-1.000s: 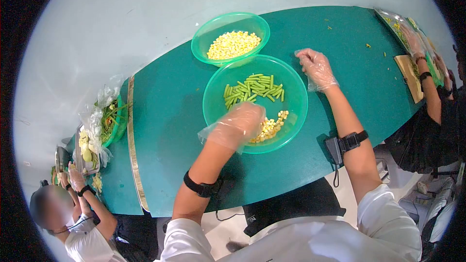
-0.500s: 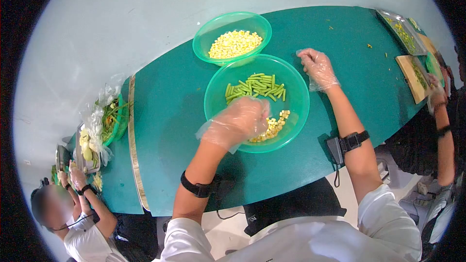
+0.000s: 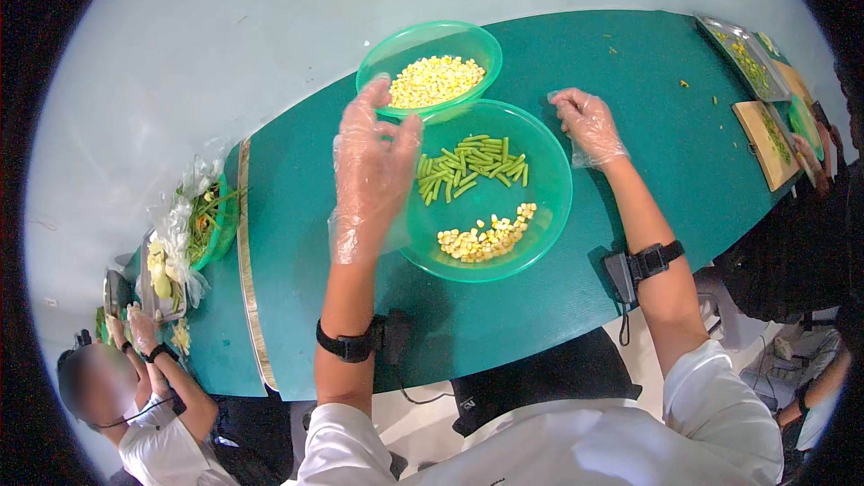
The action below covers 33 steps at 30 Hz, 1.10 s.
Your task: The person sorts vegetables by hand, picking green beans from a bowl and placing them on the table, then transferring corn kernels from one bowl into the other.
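Note:
My left hand (image 3: 373, 162), in a clear plastic glove, is raised over the left rim of the large green bowl (image 3: 560, 216). Its fingers are apart and reach toward the second green bowl (image 3: 373, 58) behind, with nothing visible in them. Cut green beans (image 3: 481, 157) lie in the large bowl's far half. A curved band of corn kernels (image 3: 486, 241) lies nearer me. More corn kernels (image 3: 436, 81) fill the bottom of the rear bowl. My right hand (image 3: 589, 126), also gloved, is at the table just right of the large bowl, fingers curled together, with nothing seen in them.
On the left, a person's gloved hands (image 3: 141, 328) work by a metal tray (image 3: 171, 310) and a green basket (image 3: 225, 225) of vegetables. At right are a cutting board (image 3: 760, 144), a metal tray (image 3: 720, 36) and another person's arm (image 3: 823, 387).
My left hand has lifted from over the corn in the large bowl and moved up and left toward the rear bowl, its fingers opening. My right hand stays put.

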{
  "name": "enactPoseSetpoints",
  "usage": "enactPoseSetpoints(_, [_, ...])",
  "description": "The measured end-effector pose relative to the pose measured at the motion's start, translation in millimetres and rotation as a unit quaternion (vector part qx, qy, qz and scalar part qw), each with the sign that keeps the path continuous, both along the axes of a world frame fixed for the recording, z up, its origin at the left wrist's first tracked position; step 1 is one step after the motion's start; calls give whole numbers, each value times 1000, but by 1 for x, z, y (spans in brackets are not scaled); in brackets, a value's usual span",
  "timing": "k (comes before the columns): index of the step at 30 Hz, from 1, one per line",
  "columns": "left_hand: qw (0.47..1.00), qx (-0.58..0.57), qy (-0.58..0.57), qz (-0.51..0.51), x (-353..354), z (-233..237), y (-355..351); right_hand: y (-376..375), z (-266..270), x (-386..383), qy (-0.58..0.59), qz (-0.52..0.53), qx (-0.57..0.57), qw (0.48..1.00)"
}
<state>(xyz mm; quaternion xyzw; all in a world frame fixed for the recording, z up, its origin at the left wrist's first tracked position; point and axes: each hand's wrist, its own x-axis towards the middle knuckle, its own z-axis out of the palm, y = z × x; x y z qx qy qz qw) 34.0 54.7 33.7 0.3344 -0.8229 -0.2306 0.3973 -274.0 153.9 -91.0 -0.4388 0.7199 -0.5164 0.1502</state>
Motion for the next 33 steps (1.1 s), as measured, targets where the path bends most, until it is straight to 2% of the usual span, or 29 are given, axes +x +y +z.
enactPoseSetpoints(1, [999,8,-33,-8,2,3,2,-1,-1,0,-3,3,-4,1000])
enactPoseSetpoints(4, [958,-36,-158,-235,15,-15,-11,-1,-1,-1,-6,-1,12,1000])
enactPoseSetpoints(7, [893,79,-358,-262,34,-19,4,-1,-3,-3,1,7,5,1000])
enactPoseSetpoints(10, [905,-16,-360,-228,34,-38,13,-1,-3,-2,-17,7,0,1000])
enactPoseSetpoints(13, [899,-1,-344,-272,33,-50,19,-1,-3,-3,-16,8,6,1000])
enactPoseSetpoints(16, [900,-32,-343,-269,28,-49,26,-1,-2,-2,-10,5,10,1000])
enactPoseSetpoints(19, [869,34,-416,-266,17,-43,25,-1,-3,-3,-1,9,10,1000])
enactPoseSetpoints(22, [882,55,-369,-288,17,-50,21,0,0,-1,9,8,6,1000])
enactPoseSetpoints(33, [881,58,-355,-306,14,-58,16,-1,-2,-2,-13,10,2,1000])
